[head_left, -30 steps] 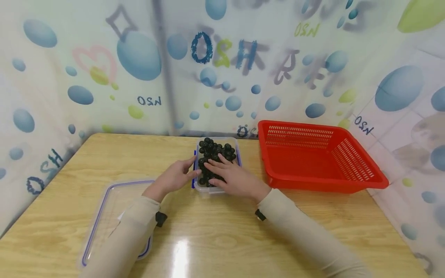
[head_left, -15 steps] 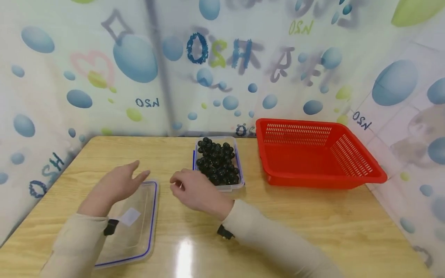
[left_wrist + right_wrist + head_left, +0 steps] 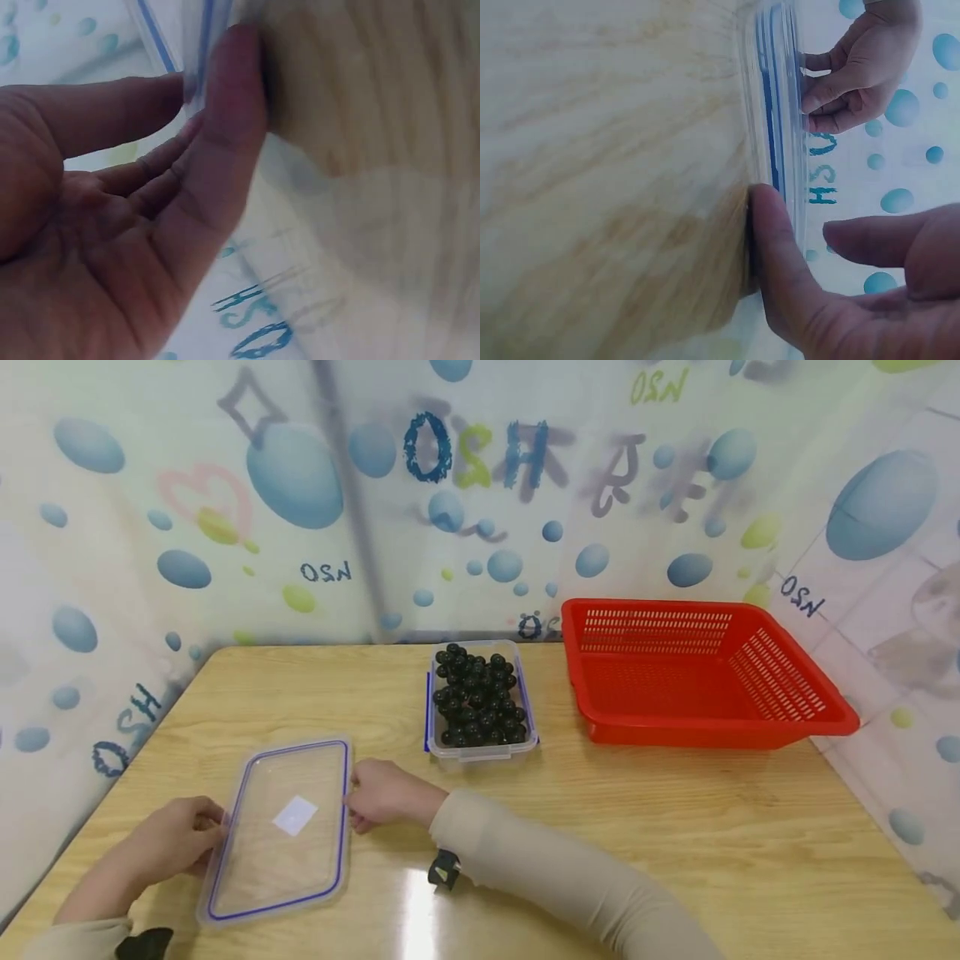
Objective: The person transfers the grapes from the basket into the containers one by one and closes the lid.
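Note:
A clear plastic lid [image 3: 279, 893] with a blue seal stands apart from its box at the left of the table. My left hand [image 3: 168, 843] pinches its left edge between thumb and fingers, as the left wrist view shows. At the lid's right edge is my right hand [image 3: 390, 795]. In the right wrist view its index finger [image 3: 772, 225] curls at the lid's rim, with the thumb [image 3: 870, 240] just above it. Farther back, a clear plastic food box [image 3: 483, 752] holds dark round fruit like grapes [image 3: 480, 697]. Neither hand touches the box.
A red plastic basket [image 3: 708, 733] with slotted walls stands at the back right of the wooden table [image 3: 637, 827]. A patterned curtain [image 3: 510, 585] hangs close behind the table. A white label [image 3: 295, 815] shows within the lid's outline.
Both hands have left the fruit in the box and moved left and toward me. They are now at opposite edges of the lid. The box and basket have stayed put.

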Demonstrator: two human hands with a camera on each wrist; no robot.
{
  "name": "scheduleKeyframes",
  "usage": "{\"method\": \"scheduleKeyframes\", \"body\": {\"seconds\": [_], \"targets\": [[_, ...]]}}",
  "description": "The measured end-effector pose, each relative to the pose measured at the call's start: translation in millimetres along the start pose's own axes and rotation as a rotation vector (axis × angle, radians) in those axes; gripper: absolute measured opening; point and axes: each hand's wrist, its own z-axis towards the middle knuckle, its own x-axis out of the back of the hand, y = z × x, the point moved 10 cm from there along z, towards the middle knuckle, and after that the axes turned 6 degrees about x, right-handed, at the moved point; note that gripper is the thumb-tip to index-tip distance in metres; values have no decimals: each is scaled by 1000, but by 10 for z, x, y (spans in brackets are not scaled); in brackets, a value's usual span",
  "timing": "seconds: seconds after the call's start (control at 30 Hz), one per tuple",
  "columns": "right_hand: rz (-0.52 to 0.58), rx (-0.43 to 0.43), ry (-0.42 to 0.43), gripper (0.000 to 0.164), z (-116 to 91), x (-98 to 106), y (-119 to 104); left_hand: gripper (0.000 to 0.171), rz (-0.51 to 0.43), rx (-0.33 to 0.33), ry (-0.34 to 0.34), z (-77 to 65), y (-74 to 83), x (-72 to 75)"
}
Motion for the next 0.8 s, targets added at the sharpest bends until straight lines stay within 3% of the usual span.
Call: {"method": "scheduleKeyframes", "body": {"seconds": [0.07,0.17,0.3,0.37,0.47,0.6,0.7,0.8], "targets": [[50,-13,30,24,-5,19,33,24,-99,-9,-19,2,18,-28],[102,-6,75,35,-50,122,23,28,-168,-29,-25,-8,63,21],[250,75,113,40,-204,442,-146,34,-201,-130,49,-92,335,234],[304,122,122,43,-301,685,-239,37,-205,-191,102,-122,574,335],[297,160,151,43,-452,1119,-308,42,-251,-279,175,-126,1008,426],[261,157,205,38,-588,1751,-214,48,-376,-351,234,-24,1637,421],[196,101,256,36,-668,2194,-28,44,-474,-399,219,138,2085,323],[117,16,297,37,-737,2510,177,35,-544,-422,162,339,2400,187]]}}
